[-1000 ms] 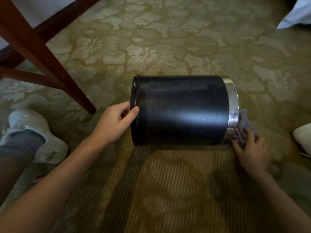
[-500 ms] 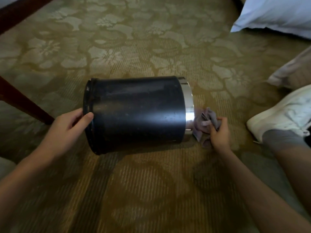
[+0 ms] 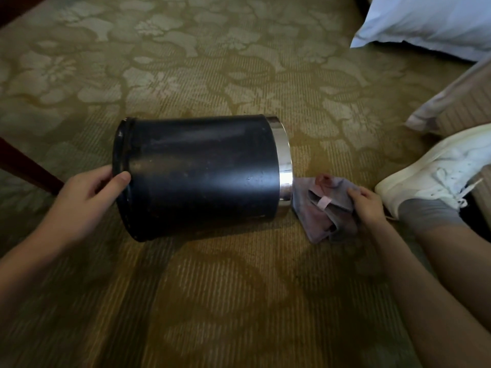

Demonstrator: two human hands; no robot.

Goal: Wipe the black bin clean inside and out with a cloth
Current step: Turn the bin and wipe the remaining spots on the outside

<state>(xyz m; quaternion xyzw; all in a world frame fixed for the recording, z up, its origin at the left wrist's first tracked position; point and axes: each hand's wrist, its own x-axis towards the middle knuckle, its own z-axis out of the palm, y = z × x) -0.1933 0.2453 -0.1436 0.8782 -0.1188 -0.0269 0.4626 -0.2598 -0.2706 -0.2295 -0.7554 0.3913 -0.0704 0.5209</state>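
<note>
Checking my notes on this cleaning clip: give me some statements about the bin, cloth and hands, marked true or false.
1. The black bin lies on its side on the carpet. True.
2. The left hand holds the cloth. False: the right hand grips it; the left hand grips the bin's left end.
3. The cloth is inside the bin. False: it lies on the carpet beside the chrome band.
4. A white shoe sits right of the cloth. True.

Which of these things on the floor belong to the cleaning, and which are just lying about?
Part of the job: black bin, on its side; cloth; left hand gripping the bin's end; right hand holding the cloth.
Just there: white pillow; white shoe; wooden leg; patterned carpet.
</note>
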